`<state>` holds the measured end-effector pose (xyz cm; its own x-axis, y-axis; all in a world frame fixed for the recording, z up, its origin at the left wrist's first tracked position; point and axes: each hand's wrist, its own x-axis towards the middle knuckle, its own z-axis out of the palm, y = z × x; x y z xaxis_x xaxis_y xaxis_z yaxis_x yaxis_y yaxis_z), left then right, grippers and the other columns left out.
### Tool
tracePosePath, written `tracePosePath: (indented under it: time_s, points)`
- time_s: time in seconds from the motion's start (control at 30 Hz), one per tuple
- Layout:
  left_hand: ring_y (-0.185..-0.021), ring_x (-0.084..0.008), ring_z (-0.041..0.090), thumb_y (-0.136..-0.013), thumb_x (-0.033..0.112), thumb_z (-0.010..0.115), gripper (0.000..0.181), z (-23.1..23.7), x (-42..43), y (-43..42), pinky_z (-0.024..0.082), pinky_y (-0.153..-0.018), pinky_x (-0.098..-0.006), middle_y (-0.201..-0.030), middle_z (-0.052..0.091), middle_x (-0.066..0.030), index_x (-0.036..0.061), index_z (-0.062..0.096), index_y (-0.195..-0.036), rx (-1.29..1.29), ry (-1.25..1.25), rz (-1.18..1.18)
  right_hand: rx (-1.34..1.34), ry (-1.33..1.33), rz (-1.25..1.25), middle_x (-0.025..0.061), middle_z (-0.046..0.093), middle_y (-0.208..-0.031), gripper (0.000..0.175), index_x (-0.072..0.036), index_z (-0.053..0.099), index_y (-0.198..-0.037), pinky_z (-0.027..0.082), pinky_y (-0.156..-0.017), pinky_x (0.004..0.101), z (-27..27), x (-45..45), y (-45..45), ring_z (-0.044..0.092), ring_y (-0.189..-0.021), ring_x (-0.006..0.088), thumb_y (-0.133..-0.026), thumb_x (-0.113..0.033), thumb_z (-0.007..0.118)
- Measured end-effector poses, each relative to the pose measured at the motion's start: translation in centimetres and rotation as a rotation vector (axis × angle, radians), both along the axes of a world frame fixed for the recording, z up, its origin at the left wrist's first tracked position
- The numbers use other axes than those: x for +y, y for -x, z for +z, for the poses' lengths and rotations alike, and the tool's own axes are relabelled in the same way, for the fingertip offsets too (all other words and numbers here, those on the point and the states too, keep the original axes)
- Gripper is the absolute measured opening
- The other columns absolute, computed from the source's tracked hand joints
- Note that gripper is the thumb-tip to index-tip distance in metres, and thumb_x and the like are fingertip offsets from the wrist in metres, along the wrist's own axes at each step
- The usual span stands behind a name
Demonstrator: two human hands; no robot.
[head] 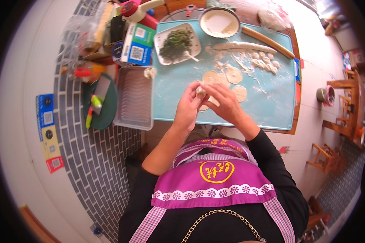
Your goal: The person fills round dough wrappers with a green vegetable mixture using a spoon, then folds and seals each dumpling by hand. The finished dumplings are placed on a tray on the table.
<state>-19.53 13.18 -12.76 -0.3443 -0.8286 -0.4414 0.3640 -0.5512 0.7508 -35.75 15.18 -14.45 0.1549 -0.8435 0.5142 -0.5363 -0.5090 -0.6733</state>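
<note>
A small piece of folded dough (200, 90), likely a dumpling, is pinched between my left hand (188, 104) and my right hand (226, 101). Fingers of both hands meet around it and hide part of it. Round dough wrappers (234, 75) lie on the turquoise mat (267, 106) beyond and beneath my hands, some overlapping. Farther off, a white tray (196, 36) holds chopped green filling (176, 42) with a white spoon handle (191, 56) sticking out. At the left, shaped dumplings (150, 73) rest in the far corner of a clear plastic tray (133, 100).
Small dough pieces (266, 62), a dough roll (245, 46) and a wooden rolling pin (267, 42) lie at the mat's far right. A flour bowl (219, 22) stands at the back. A cleaver (102, 88) lies on a green round board (108, 112) at left.
</note>
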Motion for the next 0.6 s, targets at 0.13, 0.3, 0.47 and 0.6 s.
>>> tracePosePath:
  time_s: [0.13, 0.3, 0.47, 0.6]
  points:
    - [-0.124, -0.0202, 0.057, -0.099, -0.004, 0.055, 0.046, -3.5, 0.9, 1.6, 0.049, -0.103, -0.0321, -0.131, 0.058, -0.015, -0.0012, 0.041, -0.142, -0.078, 0.009, -0.19, -0.11, -0.237, -0.083, 0.0102, 0.068, -0.111, 0.046, -0.009, 0.068, -0.12, 0.055, -0.082, 0.0385, -3.3, 2.2, 1.6, 0.066, -0.101, 0.0304, -0.076, -0.003, 0.079]
    - [-0.122, -0.0225, 0.059, -0.095, -0.005, 0.057, 0.044, -7.9, 1.9, 1.4, 0.052, -0.1, -0.0349, -0.132, 0.056, -0.0165, -0.0026, 0.045, -0.138, -0.426, 0.308, -0.103, -0.098, -0.466, -0.581, 0.0096, 0.071, -0.104, 0.036, -0.007, 0.071, -0.115, 0.054, -0.074, 0.0296, -6.6, 3.7, 8.2, 0.068, -0.086, 0.0203, -0.08, 0.0, 0.078]
    - [-0.111, -0.0255, 0.063, -0.088, -0.007, 0.061, 0.042, -10.3, 1.9, -3.6, 0.053, -0.094, -0.0356, -0.124, 0.058, -0.0156, -0.002, 0.053, -0.129, -0.832, 0.568, -0.009, 0.157, -0.235, -0.722, 0.0114, 0.069, -0.107, 0.039, -0.007, 0.069, -0.118, 0.056, -0.077, 0.0356, -9.2, 2.6, 14.5, 0.068, -0.09, 0.0265, -0.08, -0.001, 0.078]
    - [-0.102, -0.0265, 0.062, -0.086, -0.007, 0.063, 0.04, -11.1, 2.4, -7.2, 0.053, -0.086, -0.0363, -0.119, 0.057, -0.0154, -0.0005, 0.057, -0.125, -1.136, 0.648, -0.014, 0.299, -0.272, -0.675, 0.0122, 0.068, -0.109, 0.039, -0.007, 0.069, -0.12, 0.056, -0.083, 0.0369, -11.0, 2.6, 15.7, 0.068, -0.096, 0.0292, -0.082, -0.004, 0.077]
